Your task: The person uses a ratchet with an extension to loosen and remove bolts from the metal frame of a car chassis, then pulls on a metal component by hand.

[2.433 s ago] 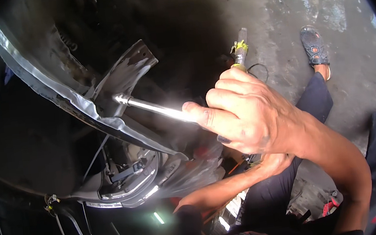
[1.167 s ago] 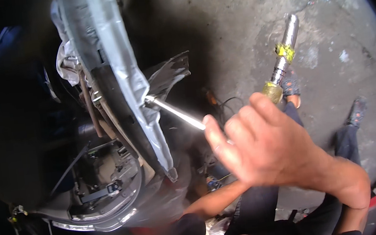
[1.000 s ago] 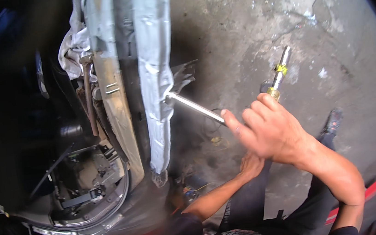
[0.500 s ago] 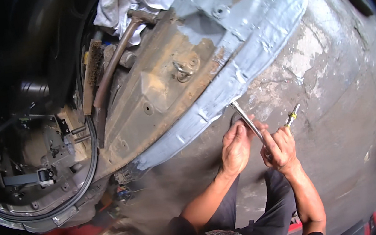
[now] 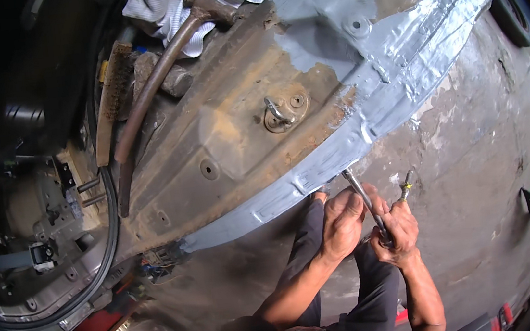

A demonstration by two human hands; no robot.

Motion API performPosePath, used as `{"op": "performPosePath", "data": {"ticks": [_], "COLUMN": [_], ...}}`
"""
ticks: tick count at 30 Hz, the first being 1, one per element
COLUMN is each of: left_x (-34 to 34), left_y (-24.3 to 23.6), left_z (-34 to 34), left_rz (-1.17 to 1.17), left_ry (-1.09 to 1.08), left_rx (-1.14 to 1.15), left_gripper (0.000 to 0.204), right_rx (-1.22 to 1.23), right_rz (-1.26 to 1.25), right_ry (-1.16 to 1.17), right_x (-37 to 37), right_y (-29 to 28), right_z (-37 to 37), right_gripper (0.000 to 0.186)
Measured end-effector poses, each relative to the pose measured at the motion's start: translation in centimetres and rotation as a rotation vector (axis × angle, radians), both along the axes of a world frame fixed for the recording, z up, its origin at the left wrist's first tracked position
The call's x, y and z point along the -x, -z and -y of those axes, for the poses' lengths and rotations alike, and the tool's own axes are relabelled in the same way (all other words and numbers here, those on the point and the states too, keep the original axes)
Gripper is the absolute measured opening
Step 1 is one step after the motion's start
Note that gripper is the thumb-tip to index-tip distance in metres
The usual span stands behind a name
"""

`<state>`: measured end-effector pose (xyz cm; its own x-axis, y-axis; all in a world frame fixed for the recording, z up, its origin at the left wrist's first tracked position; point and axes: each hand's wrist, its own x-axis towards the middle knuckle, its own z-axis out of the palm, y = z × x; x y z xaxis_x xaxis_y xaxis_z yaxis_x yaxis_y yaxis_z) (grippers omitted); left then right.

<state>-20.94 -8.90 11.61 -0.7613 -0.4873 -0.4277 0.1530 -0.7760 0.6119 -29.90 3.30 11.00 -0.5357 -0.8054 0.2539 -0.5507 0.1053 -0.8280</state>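
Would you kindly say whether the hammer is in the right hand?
No, the hammer lies beside the wooden-backed brush, while the right hand holds a metal tool.

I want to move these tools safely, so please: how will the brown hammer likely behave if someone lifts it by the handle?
The hammer is probably head-heavy: its thick head looks like dark metal and may dip. Its handle looks long and solid, so it should stay stiff. The head overlaps the crumpled cloth in view, so the cloth might shift too.
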Motion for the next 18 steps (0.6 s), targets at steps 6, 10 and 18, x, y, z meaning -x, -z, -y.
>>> {"op": "performPosePath", "data": {"ticks": [6,10,18], "left_x": [0.4,0.2,-0.1], "left_y": [-1.1,-2.0,-2.0], "left_z": [0.0,0.2,0.3], "left_rz": [-0.045,0.008,0.049], "left_ry": [-0.03,-0.025,-0.01], "left_rx": [-0.052,-0.018,0.001], "left_gripper": [0.036,0.038,0.041], "right_rx": [0.0,-0.031,-0.131], "right_rz": [0.082,0.142,0.499], "right_ry": [0.012,0.037,0.098], "right_x": [-0.1,-0.5,-1.6], "right_y": [-1.0,-1.8,-3.2], "right_z": [-0.2,-0.1,-0.6], "right_gripper": [0.064,0.06,0.053]}}
